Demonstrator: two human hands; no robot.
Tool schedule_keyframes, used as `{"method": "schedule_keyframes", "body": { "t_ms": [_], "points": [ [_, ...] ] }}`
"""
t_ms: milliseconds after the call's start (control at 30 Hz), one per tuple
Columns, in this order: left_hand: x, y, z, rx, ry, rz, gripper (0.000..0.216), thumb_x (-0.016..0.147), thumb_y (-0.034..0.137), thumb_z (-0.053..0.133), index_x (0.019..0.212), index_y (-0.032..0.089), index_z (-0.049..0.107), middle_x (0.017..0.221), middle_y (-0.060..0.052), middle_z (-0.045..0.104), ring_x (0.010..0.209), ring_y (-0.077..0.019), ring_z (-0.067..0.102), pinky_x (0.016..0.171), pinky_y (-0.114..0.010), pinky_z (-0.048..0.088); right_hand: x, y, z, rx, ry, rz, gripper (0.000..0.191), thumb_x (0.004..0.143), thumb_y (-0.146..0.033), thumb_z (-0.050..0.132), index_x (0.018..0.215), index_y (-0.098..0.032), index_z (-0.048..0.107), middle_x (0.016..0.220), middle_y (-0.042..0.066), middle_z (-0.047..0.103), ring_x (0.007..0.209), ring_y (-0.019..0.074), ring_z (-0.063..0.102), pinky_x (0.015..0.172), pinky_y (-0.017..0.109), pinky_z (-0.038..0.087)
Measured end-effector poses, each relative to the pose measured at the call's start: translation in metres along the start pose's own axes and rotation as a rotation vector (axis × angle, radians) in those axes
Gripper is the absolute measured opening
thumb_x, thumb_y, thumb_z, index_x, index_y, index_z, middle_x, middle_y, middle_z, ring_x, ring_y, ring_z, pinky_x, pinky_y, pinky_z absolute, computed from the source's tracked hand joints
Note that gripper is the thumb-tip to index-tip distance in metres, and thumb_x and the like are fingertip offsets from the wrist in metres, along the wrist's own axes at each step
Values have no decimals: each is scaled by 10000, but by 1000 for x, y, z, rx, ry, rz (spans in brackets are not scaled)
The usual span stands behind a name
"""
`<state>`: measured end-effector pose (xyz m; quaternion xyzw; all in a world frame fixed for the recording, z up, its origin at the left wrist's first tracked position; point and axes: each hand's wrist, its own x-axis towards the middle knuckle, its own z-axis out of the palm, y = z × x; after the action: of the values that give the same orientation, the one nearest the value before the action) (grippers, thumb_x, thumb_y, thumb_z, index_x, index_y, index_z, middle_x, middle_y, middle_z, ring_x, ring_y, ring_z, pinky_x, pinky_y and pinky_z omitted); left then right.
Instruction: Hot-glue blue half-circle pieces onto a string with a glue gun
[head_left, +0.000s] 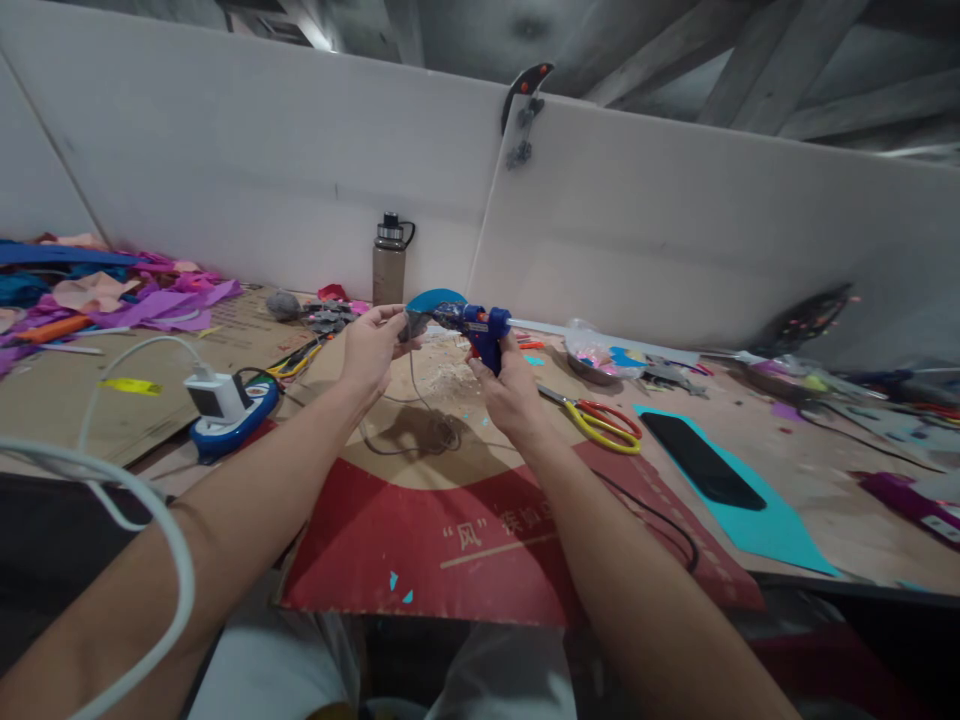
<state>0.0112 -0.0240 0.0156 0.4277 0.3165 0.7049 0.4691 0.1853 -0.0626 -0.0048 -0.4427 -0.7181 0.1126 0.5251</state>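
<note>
My right hand (511, 388) is closed around the handle of a blue glue gun (491, 332), and a long whitish glue stick (559, 329) sticks out of its back end. The gun's nozzle points left and meets, or nearly meets, a curved blue piece (435, 297) with a grey part (415, 322) under it. That piece is pinched in the fingers of my left hand (369, 348). Whether the nozzle touches it I cannot tell. A thin grey cord (412, 380) hangs below the piece and coils on the work surface.
Scissors (600, 425) with red and yellow handles lie right of my right hand, near a black phone (701, 460) on a teal sheet (787, 540). A blue-and-white power strip (232, 425) with a charger stands left. Behind are a bottle (388, 265) and a white partition (262, 150).
</note>
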Motion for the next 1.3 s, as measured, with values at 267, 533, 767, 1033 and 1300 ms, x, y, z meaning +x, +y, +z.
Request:
{"method": "schedule_keyframes", "body": {
  "t_ms": [267,533,767,1033,1300],
  "points": [
    [4,-4,-3,-21,-18,21,143,718,196,638,845,157,583,792,-46,674,686,-153,664,613,-294,559,0,-1,-1,-28,9,21,375,804,-267,492,1176,-230,470,923,76,598,800,221,545,778,405,436],
    [5,-3,-5,-26,-24,31,129,725,197,628,840,157,586,781,-40,671,671,-144,660,648,-316,564,0,-1,-2,-23,15,21,383,804,-269,494,1184,-238,467,945,79,603,830,225,553,805,417,436],
    [3,0,-3,-56,-13,13,104,740,178,613,835,158,574,794,-51,675,679,-152,668,685,-348,562,0,4,-1,-14,36,16,382,799,-273,493,1180,-242,478,992,83,608,860,229,557,825,430,436],
    [3,0,-4,-85,-42,-32,105,756,160,591,857,155,564,789,-50,676,684,-146,667,661,-315,568,4,14,5,96,29,223,271,745,-250,538,1012,-208,528,898,70,648,726,196,590,699,402,497],
    [-1,-5,1,33,-25,91,149,704,215,665,829,159,607,795,-25,647,699,-122,639,679,-313,563,9,60,8,155,-123,497,200,676,-247,615,550,-224,461,445,-1,504,490,177,543,504,365,495]
  ]
}}
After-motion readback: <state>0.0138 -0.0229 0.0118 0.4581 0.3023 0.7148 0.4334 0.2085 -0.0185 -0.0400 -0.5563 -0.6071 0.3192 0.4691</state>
